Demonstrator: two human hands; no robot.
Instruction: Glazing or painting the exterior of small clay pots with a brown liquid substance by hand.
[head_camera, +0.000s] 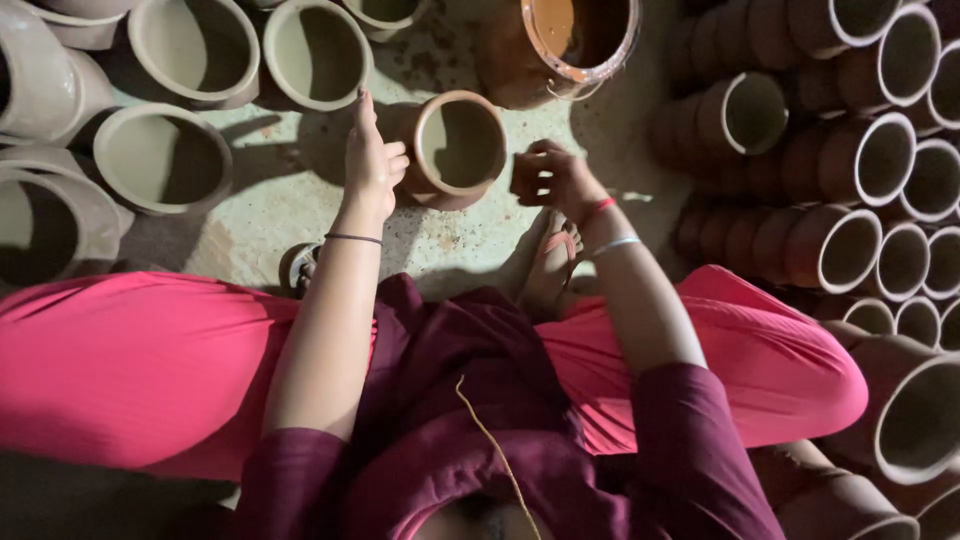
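A brown clay pot lies tilted on the floor in front of me, its pale mouth facing up. My left hand rests against the pot's left side with one finger raised. My right hand hovers just right of the pot with fingers curled together; whether it pinches something small is too dark to tell. My foot in a sandal sits below the right hand.
Several unpainted grey clay pots lie at the left. Rows of brown-coated pots are stacked at the right. A bucket of orange-brown liquid stands beyond the pot. My pink-clad knees spread to both sides.
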